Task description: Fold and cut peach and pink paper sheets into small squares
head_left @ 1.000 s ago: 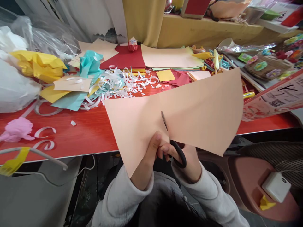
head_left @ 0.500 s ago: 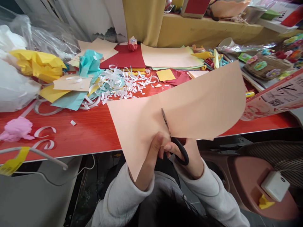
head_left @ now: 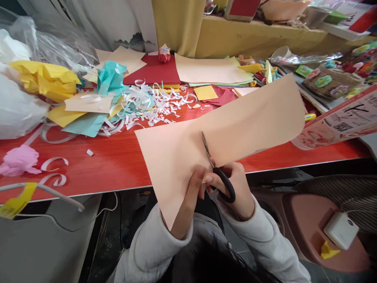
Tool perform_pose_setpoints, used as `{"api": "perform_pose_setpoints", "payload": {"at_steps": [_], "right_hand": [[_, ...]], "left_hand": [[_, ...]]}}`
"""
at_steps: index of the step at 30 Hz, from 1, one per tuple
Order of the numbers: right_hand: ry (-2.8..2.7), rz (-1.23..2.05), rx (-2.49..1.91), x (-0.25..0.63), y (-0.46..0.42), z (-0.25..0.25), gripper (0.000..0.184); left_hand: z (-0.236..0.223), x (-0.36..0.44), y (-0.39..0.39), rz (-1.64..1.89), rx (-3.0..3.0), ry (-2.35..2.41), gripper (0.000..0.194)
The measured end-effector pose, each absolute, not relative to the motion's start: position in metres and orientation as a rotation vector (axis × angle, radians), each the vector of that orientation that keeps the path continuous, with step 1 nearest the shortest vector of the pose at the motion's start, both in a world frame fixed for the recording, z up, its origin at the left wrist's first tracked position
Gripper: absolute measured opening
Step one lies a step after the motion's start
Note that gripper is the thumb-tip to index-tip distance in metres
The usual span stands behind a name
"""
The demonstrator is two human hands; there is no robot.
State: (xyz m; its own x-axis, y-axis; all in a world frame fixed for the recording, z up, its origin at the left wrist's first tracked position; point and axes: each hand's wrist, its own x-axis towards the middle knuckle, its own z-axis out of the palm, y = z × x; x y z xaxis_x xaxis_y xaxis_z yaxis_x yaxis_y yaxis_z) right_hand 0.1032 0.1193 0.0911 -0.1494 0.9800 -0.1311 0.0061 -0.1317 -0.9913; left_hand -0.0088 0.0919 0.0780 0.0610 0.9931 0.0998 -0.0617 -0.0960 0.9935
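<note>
I hold a large peach paper sheet (head_left: 176, 157) above the near edge of the red table (head_left: 112, 165). My left hand (head_left: 190, 200) pinches the sheet's lower part with the thumb on top. Black-handled scissors (head_left: 219, 177) are gripped in my right hand (head_left: 238, 188), and their blades point away from me into a slit in the sheet. The part of the sheet right of the slit (head_left: 259, 118) tilts up and curls toward the right.
White paper shreds (head_left: 147, 104) and teal, yellow and tan scraps lie at the back left. Red and peach sheets (head_left: 206, 68) lie behind. A pink paper flower (head_left: 19, 160) sits left. A printed box (head_left: 341, 120) and flower-decorated basket (head_left: 332, 82) stand right; a brown stool (head_left: 324, 228) is below.
The scissors have cut farther into the sheet. The right flap has swung upward and away, baring more of the table edge and my right hand.
</note>
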Motion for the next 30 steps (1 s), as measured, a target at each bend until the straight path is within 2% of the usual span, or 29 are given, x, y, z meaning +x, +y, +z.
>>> {"api": "perform_pose_setpoints", "payload": {"at_steps": [12,16,26,30], "right_hand": [[-1.286,1.397,-1.195,0.1065,0.1198,0.0875,0.039],[-1.379,1.423,-1.129,0.1093,0.1209,0.0860,0.034],[-1.414,1.354,-1.132,0.1078,0.1208,0.0848,0.038],[-1.419,1.339,-1.119,0.1052,0.1209,0.0855,0.037]], "left_hand": [[0.0784,-0.0112,0.0898,1.201,1.315,1.121,0.038],[0.0770,-0.0109,0.0882,1.209,1.343,1.188,0.043],[0.0815,-0.0116,0.0897,1.259,1.444,1.199,0.040],[0.0815,-0.0110,0.0881,1.310,1.286,1.215,0.042]]}}
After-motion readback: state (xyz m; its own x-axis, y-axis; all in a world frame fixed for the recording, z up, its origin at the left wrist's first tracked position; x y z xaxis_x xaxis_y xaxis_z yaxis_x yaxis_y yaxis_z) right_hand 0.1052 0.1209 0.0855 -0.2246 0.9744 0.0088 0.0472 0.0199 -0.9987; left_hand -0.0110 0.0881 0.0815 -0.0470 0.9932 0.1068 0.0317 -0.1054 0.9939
